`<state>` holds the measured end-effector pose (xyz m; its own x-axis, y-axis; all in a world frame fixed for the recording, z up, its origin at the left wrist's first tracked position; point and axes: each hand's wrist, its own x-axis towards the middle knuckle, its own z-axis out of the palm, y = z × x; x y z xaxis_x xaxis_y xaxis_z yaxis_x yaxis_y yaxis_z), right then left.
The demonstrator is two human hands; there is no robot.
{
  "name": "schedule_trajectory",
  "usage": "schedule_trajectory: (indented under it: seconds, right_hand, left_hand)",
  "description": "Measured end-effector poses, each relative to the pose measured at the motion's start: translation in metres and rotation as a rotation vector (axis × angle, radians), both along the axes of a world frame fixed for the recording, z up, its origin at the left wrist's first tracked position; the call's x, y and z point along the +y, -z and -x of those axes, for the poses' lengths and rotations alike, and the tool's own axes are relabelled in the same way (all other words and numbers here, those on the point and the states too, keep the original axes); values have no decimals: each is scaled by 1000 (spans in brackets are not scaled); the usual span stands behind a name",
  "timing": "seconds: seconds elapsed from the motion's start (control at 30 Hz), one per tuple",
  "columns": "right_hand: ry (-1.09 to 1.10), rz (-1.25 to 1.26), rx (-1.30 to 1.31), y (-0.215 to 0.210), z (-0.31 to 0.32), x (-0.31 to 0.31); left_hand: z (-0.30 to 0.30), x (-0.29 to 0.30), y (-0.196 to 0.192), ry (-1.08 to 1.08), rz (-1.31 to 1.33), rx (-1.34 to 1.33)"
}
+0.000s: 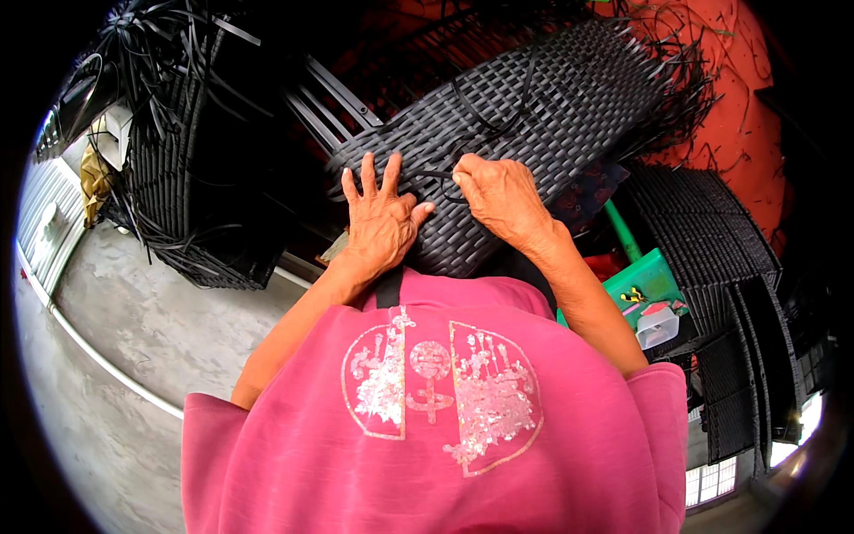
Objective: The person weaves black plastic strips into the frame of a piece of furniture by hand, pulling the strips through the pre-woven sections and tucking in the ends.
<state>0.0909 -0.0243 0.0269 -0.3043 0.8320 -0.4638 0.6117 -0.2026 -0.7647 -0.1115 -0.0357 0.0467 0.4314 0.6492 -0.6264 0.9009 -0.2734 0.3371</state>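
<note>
A black woven wicker panel (pixel 551 107) lies tilted in front of me, its far end fraying into loose strips. My left hand (pixel 378 218) rests flat on its near end, fingers spread apart. My right hand (pixel 498 191) is closed, pinching a loose black strip (pixel 436 174) that runs across the weave between the two hands. My pink shirt (pixel 445 400) fills the lower middle of the view.
More black woven furniture pieces (pixel 191 178) stand at the left, and others (pixel 721 267) at the right. A green dustpan (pixel 654 276) with a white container (pixel 658 325) lies at the right. An orange-red floor (pixel 738 116) strewn with strip scraps lies beyond. Grey concrete floor (pixel 133 311) spreads at the lower left.
</note>
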Motion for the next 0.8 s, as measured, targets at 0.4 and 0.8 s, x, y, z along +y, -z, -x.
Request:
schedule_trajectory:
  seconds: [0.4,0.8]
  right_hand:
    - [-48,-124,-72,6,20,2]
    - [10,-51,-186,6,36,4]
  left_hand:
    - [-4,-10,17,-230,-141,-121]
    - [-8,-14,23,-335,-155,-128]
